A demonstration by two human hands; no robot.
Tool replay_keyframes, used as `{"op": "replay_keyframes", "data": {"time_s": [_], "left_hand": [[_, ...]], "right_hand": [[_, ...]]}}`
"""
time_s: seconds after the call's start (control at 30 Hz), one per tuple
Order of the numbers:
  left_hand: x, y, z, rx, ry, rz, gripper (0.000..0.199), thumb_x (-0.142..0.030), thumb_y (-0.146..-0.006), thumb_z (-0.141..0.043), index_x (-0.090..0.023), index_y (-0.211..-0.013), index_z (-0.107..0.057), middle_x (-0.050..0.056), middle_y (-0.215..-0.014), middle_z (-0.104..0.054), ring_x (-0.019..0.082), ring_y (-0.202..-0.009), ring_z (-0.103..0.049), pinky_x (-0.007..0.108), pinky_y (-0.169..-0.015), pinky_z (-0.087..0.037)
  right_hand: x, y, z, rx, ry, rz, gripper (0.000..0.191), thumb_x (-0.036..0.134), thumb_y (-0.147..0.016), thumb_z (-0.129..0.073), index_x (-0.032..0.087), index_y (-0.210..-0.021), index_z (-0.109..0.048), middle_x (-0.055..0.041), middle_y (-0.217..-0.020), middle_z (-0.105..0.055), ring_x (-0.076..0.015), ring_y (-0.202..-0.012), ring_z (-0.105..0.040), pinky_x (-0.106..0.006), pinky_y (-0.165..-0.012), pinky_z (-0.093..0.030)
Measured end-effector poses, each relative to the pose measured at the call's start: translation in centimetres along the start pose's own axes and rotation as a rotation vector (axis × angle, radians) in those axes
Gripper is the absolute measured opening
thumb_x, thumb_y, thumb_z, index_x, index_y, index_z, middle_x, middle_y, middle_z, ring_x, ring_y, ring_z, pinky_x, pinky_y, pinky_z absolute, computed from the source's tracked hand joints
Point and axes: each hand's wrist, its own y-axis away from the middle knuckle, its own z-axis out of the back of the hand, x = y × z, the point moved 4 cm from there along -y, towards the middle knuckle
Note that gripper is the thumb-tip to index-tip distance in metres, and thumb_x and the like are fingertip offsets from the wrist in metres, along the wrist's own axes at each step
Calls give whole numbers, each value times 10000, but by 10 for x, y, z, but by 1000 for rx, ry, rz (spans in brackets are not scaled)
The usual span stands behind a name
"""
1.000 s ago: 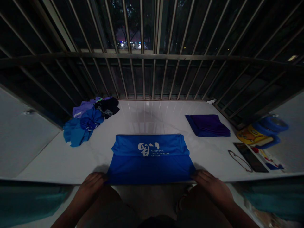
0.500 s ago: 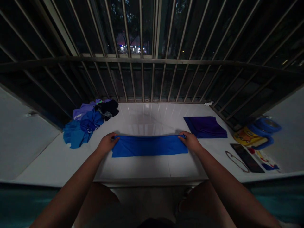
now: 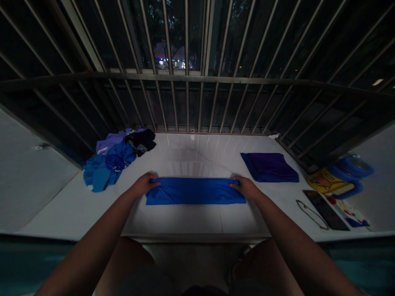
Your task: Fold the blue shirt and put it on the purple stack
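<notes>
Head camera looks down on a white tiled bench (image 3: 191,220) set against steel window bars (image 3: 185,102), with night outside. Near the middle of the bench lies a blue T-shirt (image 3: 194,192), folded into a long flat strip. The left hand (image 3: 143,185) rests on the strip's left end and the right hand (image 3: 245,188) on its right end, each with fingers curled over the far edge as if pinching it, though how firmly cannot be told. Toward the far left corner sits a heap of blue clothes (image 3: 106,164) with a black garment (image 3: 142,139) at its back. Near the far right corner lies a folded purple cloth (image 3: 270,167). Toward the right end, a thin looped cord (image 3: 311,213) lies just beside a dark flat strip (image 3: 325,209), and blue tape rolls (image 3: 354,167) sit farther right.
</notes>
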Motion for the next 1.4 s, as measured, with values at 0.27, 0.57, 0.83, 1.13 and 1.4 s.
{"op": "replay_keyframes", "data": {"time_s": [0.27,0.57,0.83,1.13,1.4], "left_hand": [[-49,18,77,-230,3,-194,407,-637,-960,-649,-242,-981,-744,38,-971,-798,243,-903,-717,316,-782,-558],[-47,98,-10,-92,-374,-398,293,-183,-974,-558,-298,-1069,-810,72,-1110,-835,277,-1057,-743,443,-986,-574],[-40,135,-38,-99,-270,-339,437,-120,-919,-536,-292,-1220,-801,80,-1276,-805,288,-1180,-746,470,-1058,-616],[-77,80,-74,-152,-343,-293,521,-399,-1119,-455,-199,-1571,-621,158,-1669,-580,341,-1525,-577,587,-1248,-491],[-58,87,-83,-295,-468,-23,609,-407,-1133,-368,-104,-1631,-542,243,-1676,-538,414,-1540,-547,688,-1253,-421]], "right_hand": [[18,17,84,-272,65,159,238,384,-985,-684,236,-1156,-759,-100,-1172,-783,-303,-1115,-741,-396,-1000,-567],[-17,87,35,-151,394,148,318,132,-915,-575,276,-1079,-805,-84,-1133,-776,-282,-1019,-736,-380,-897,-599],[-32,122,-2,-320,322,-238,376,291,-1067,-432,162,-1255,-731,-213,-1178,-771,-311,-913,-790,-420,-817,-616],[-16,78,-21,-293,387,-434,487,513,-1079,-457,143,-1043,-772,-261,-927,-781,-377,-860,-807,-466,-750,-618],[2,86,-15,-422,447,-565,630,553,-1123,-343,55,-1257,-706,-340,-1166,-718,-447,-1057,-754,-529,-793,-608]]}}
